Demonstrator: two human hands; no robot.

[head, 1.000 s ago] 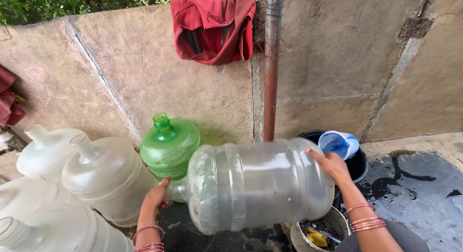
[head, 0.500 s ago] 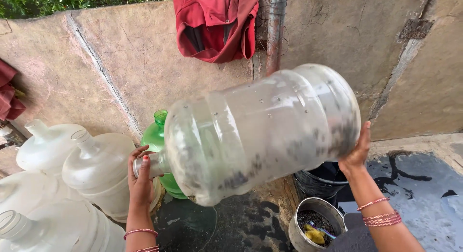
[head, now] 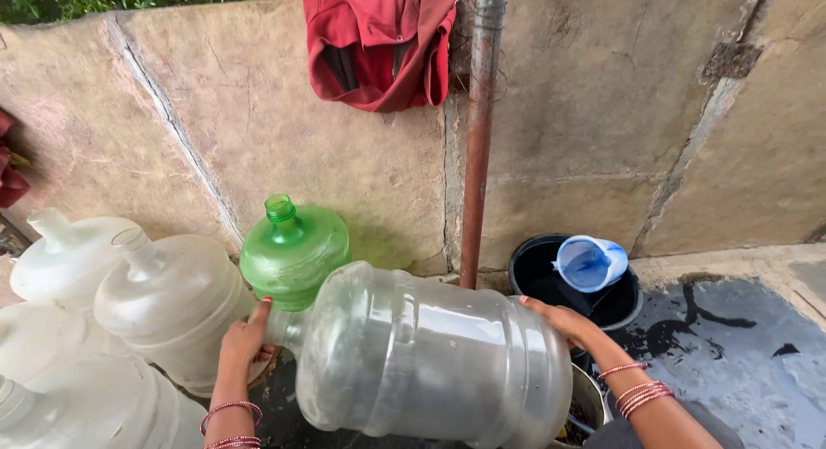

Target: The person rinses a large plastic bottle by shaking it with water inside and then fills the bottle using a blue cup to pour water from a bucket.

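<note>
The left hand (head: 245, 337) is wrapping its fingers around the neck of the clear jug (head: 430, 359), which is lying sideways between both hands. The right hand (head: 559, 320) is pressing open fingers flat against its base. 1 green jug (head: 294, 251) is standing just beyond the left fingers; a black bucket (head: 533, 268) is sitting just past the right ones.

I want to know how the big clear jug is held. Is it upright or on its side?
On its side: the clear jug lies level, neck in the left hand, base against the right hand.
</note>
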